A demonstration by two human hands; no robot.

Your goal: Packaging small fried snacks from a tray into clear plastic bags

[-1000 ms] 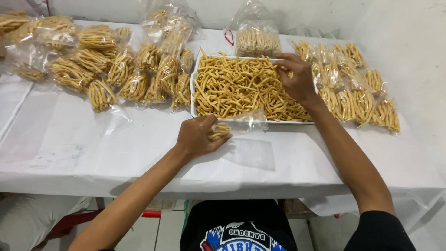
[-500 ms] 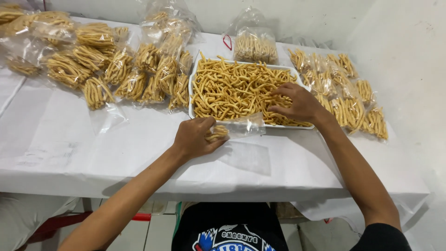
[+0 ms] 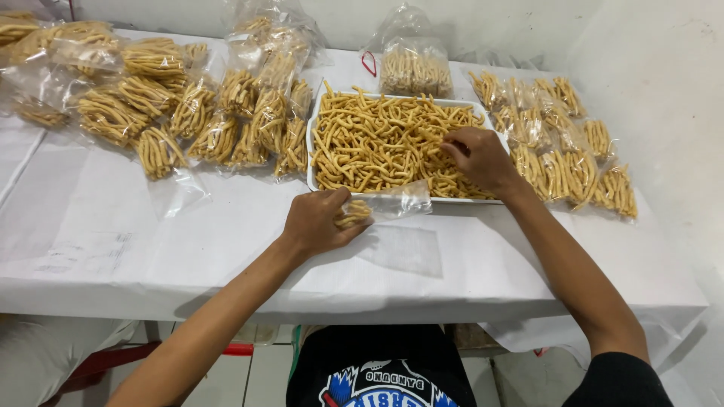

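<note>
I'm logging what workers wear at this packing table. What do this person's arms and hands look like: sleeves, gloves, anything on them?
Both forearms are bare, and neither the left hand nor the right hand wears a glove. No watch, ring or bracelet shows. A black short sleeve covers the right upper arm; the left sleeve is out of view.

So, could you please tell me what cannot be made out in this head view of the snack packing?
- Head view: the left hand covers the near end of the clear bag, so how full it is stays hidden.
- Head view: the right hand hides its fingertips among the sticks in the white tray; whether it has gripped any is unclear.
- Head view: the top-left packets are cut off by the edge.
</note>
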